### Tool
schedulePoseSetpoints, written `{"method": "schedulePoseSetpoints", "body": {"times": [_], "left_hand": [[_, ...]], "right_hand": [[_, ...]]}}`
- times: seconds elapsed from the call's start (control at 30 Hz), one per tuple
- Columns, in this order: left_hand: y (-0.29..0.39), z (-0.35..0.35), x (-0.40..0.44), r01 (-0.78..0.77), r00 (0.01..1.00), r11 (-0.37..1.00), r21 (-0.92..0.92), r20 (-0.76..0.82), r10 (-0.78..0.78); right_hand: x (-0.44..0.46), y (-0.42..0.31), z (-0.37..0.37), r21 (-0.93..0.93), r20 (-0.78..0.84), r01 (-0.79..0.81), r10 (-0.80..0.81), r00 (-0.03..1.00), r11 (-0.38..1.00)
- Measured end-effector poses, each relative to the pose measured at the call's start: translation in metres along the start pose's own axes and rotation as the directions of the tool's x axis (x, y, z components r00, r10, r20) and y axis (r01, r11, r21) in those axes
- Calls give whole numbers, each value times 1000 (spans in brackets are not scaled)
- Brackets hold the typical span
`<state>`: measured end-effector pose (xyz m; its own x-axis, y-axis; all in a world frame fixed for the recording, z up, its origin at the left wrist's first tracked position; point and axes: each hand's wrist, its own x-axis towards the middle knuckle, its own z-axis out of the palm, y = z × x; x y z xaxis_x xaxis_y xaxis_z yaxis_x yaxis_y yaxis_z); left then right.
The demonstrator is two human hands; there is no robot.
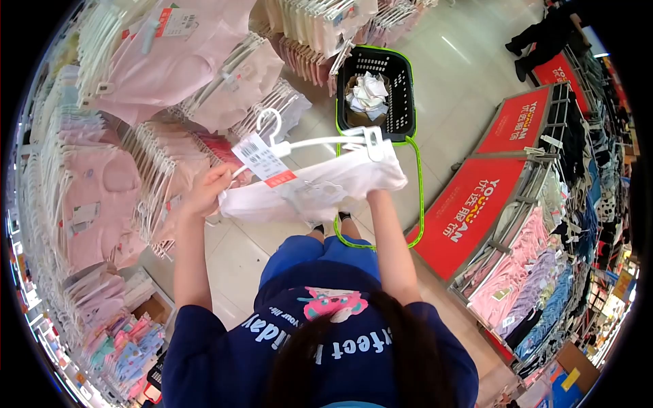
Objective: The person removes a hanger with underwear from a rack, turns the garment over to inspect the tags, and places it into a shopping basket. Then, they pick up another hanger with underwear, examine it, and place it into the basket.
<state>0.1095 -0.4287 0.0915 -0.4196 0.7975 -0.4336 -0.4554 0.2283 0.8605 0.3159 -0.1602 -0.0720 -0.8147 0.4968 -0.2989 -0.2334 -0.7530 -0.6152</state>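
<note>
In front of me hang pale pink underpants [320,185] on a white plastic clip hanger [316,142], its hook pointing away from me. A white and red price tag [262,162] dangles over the waistband. My left hand [215,189] is closed at the left end, pinching the hanger and the cloth edge. My right hand [376,196] reaches up behind the right end of the underpants; its fingers are hidden by the fabric. Beyond the garment, a black shopping basket [411,102] with a green rim and long green handle stands on the floor, holding white clothing in a brown box.
Racks of pink underwear on hangers [102,204] crowd the left side. To the right stand bins with red sign panels [469,207], full of folded and hanging clothes [524,272]. A person in dark trousers [544,41] is at the upper right. Tiled floor [449,88] runs between.
</note>
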Motion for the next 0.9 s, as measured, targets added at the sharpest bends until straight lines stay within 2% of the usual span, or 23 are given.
{"method": "schedulePoseSetpoints", "body": {"times": [0.1,0.23,0.37,0.47,0.57,0.67,0.77,0.9], "left_hand": [[6,-6,-6,-26,999,1000,-4,20,26],[12,-8,-5,-23,999,998,60,-45,26],[8,-19,-8,-23,994,990,142,-102,38],[7,-22,-12,9,990,988,157,-141,13],[1,-25,-15,7,984,984,179,-177,25],[-6,-31,-16,10,987,991,135,-158,12],[-14,-35,-21,22,982,991,130,-189,3],[-26,-46,-34,49,967,986,158,-256,-7]], "right_hand": [[-9,-38,60,304,222,-182,116,968,935],[-36,-41,99,466,349,-330,172,921,821],[-57,-36,116,500,307,-347,213,928,793],[-65,-27,122,435,116,-285,261,958,854],[-65,-15,115,642,375,-364,138,917,674],[-68,-13,120,685,368,-365,133,920,630],[-71,-10,121,511,187,-292,228,956,808],[-81,-3,125,469,172,-310,259,950,827]]}}
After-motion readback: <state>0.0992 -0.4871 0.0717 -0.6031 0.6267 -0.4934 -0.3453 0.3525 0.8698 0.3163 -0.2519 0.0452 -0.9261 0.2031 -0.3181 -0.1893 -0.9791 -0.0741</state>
